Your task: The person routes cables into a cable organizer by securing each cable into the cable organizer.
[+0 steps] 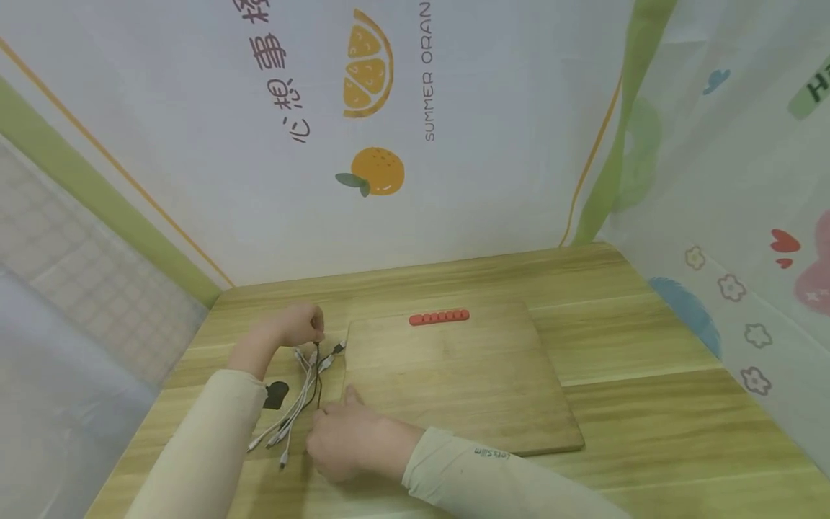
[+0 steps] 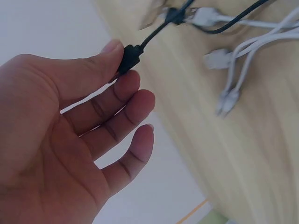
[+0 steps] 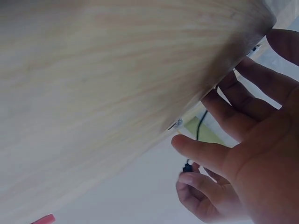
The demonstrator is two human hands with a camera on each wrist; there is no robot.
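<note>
My left hand (image 1: pixel 301 324) pinches the black plug (image 2: pixel 129 58) of a black charging cable (image 2: pixel 161 29) between thumb and index finger. The other fingers are spread and loosely bent. The plug is raised, with its cord hanging toward the bundle on the table. Several white charging cables (image 1: pixel 300 404) lie in that bundle, left of the wooden board. My right hand (image 1: pixel 342 438) is palm down beside the bundle, near the board's lower left corner. In the right wrist view its fingers (image 3: pixel 254 77) are mostly straight and spread, tips at the wood surface. The black cord runs behind them.
The flat wooden board (image 1: pixel 447 389) covers the middle of the wooden table (image 1: pixel 622 331). A red strip with several notches (image 1: pixel 439 317) lies near its far edge. A small black object (image 1: pixel 277 394) shows beside the left sleeve. Printed white curtains (image 1: pixel 493 144) hang behind and at the sides.
</note>
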